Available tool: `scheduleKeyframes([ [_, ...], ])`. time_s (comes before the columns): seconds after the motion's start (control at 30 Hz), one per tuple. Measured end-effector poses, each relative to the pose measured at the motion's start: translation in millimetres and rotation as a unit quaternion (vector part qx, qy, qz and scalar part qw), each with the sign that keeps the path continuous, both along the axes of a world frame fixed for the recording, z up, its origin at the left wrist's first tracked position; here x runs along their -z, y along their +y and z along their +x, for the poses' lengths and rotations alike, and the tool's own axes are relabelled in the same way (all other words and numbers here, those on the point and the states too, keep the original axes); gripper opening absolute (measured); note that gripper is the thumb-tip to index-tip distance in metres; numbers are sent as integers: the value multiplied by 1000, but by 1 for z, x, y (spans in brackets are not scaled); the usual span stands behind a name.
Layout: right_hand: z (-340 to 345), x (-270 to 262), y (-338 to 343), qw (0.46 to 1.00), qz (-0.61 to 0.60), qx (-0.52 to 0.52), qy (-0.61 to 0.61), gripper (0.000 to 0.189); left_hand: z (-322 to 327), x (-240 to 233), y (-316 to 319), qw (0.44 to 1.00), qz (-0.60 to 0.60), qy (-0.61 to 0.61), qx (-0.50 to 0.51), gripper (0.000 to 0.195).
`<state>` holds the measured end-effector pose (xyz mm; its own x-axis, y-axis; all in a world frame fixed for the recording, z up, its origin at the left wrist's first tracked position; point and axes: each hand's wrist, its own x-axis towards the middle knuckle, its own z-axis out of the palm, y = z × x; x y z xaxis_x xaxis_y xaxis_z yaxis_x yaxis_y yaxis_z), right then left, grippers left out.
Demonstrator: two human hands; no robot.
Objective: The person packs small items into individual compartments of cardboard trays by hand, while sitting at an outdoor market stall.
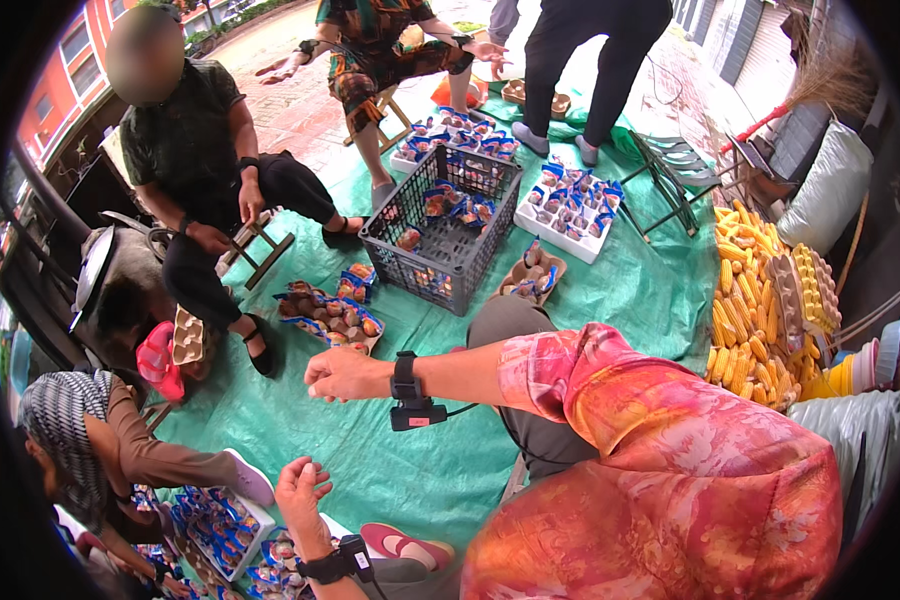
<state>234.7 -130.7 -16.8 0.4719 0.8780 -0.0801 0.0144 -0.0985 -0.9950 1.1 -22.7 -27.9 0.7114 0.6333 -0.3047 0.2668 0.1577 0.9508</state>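
Note:
My right hand is over the green tarp, back upward with fingers curled. Its palm is hidden, and nothing shows in it. Lower down, my left hand is turned partly palm up, fingers loosely bent, thumb apart and nothing in it. Beyond the right hand lies a cardboard egg tray with round, blue-edged plastic packets. A smaller cardboard tray with packets sits beyond my right knee. Between and behind these trays stands a dark plastic crate with several packets inside. Below my left hand, more blue-edged packets lie close together.
White compartment trays with packets stand beyond the crate. A folding chair, corn cobs and stacked egg trays are at right. A seated person, a bent-over person and others surround the green tarp.

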Motion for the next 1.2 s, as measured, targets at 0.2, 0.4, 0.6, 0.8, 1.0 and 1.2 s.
scheduleKeyframes([
  [0.2, -3, 11, 2, 1000, -16, -4, -4, 21, -14, -6, 2, 1000, 4, -14, -14, 25],
  [0.4, 1, 15, 4, 999, -51, 9, -11, 27, -22, -14, 2, 999, 16, -30, -20, 25],
  [0.6, -7, 14, 7, 997, -68, 4, -22, 27, -26, -18, -5, 1000, -1, -20, -23, 25],
  [0.8, -15, 7, 9, 999, -48, -9, -18, 26, -34, -24, 1, 998, 11, -38, -47, 25],
  [1.0, -12, 17, 16, 1000, -17, -26, 1, 23, -23, -19, -6, 1000, 19, 12, 5, 29],
  [1.2, -12, 17, 10, 994, -66, -88, 17, 26, -21, -8, -1, 1000, 24, 10, 0, 33],
])
